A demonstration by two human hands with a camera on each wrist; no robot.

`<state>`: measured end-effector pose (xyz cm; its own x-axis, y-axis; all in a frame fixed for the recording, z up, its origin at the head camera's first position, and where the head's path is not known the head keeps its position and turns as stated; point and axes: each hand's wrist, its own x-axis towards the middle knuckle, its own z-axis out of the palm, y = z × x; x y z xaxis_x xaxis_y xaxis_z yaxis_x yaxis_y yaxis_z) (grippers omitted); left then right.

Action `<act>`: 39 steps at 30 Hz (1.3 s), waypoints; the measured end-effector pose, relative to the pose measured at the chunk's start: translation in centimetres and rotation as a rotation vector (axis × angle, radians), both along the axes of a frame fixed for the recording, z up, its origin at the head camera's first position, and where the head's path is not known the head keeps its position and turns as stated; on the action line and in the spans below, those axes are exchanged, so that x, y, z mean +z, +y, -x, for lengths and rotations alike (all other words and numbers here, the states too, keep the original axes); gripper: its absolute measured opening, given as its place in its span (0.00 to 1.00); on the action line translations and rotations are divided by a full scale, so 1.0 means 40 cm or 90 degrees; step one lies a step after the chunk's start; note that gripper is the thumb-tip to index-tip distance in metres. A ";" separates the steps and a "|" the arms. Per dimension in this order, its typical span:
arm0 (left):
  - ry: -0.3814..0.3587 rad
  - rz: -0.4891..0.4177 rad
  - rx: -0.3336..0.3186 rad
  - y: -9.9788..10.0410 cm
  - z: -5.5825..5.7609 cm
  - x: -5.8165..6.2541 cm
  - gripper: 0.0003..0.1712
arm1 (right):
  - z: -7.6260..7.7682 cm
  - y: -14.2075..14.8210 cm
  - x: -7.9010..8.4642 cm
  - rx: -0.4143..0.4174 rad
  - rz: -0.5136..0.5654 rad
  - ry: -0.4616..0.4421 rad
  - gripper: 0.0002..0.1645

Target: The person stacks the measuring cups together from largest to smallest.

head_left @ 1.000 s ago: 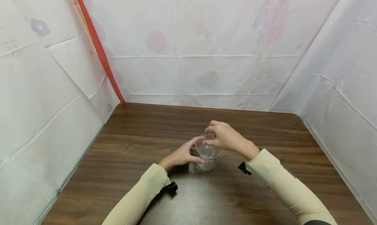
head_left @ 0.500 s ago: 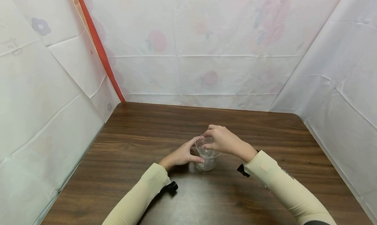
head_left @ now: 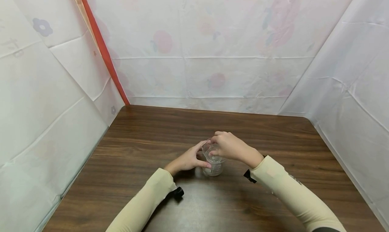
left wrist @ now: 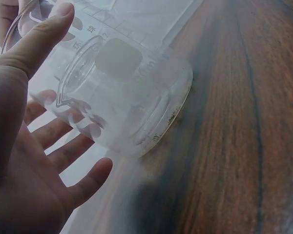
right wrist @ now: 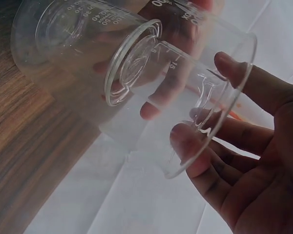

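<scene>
A large clear glass beaker (head_left: 213, 170) stands upright on the table, white graduations on its wall. My left hand (head_left: 189, 158) holds it from the left, with thumb (left wrist: 36, 46) on the near side and fingers spread round the far side. Inside sits a medium beaker, its spouted rim (right wrist: 110, 85) showing through the outer wall in the right wrist view. Reaching in at the top, my right hand (head_left: 233, 147) pinches a small beaker (right wrist: 178, 80) marked 15 near its rim. The small beaker's base overlaps the medium beaker's mouth in that view.
The brown wood-grain table (head_left: 146, 137) extends around the beakers. White printed sheets (head_left: 194, 76) hang behind and along both sides, with a red strip (head_left: 103, 49) at the back left corner. Each wrist wears a small black camera (head_left: 177, 193).
My right hand has moved down and slightly to the left, lowering the small beaker deeper into the large one. The left hand has stayed in place on the large beaker.
</scene>
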<state>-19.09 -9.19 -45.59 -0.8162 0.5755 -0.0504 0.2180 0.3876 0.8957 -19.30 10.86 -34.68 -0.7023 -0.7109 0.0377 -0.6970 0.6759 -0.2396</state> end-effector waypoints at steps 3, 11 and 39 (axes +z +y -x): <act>-0.001 -0.006 -0.001 0.000 0.001 -0.001 0.61 | -0.003 -0.005 0.000 -0.003 -0.015 -0.007 0.22; 0.005 -0.021 -0.011 -0.002 0.000 0.000 0.61 | -0.006 -0.018 -0.009 0.009 -0.049 -0.019 0.22; 0.002 -0.066 -0.038 -0.003 -0.007 0.015 0.50 | 0.000 -0.040 -0.062 0.030 -0.066 0.005 0.19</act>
<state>-18.81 -9.31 -44.99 -0.7808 0.6246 0.0143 0.2408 0.2797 0.9294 -19.28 9.28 -37.16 -0.6676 -0.7438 -0.0322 -0.7304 0.6627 -0.1651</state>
